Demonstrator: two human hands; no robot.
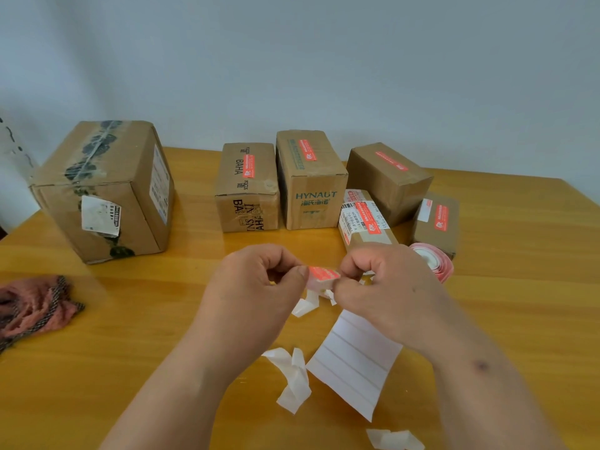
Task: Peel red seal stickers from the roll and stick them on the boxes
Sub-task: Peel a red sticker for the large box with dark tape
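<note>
Right now a red seal sticker (323, 273) sits between my two hands, held up over the bench (506, 287) in front of the row of boxes. My left hand (256, 287) has its grip closed on the sticker's left end, thumb against curled fingers. My right hand (386, 287) pinches the right end the same way. White backing paper (355, 360) hangs from under the sticker and trails toward me across the wood, marked with the outlines of empty slots.

The sticker roll (433, 261) lies just behind my right hand, pink at its edge with a white core. Torn scraps of backing (293, 373) lie near my left wrist, and another scrap (393, 439) lies close to the near edge.

Beyond the hands stand five smaller boxes, each with a red seal on it: a BAHA box (248, 186), a HYNAUT box (311, 180) touching it on the right, a plain box (388, 180) further right, a narrow labelled box (365, 222) in front of that one, and a small box (436, 222) at the far right beside the roll. A large taped box (104, 190) stands well apart on the left (I see no red seal on its visible faces). A pink cloth (35, 306) lies at the left edge.
</note>
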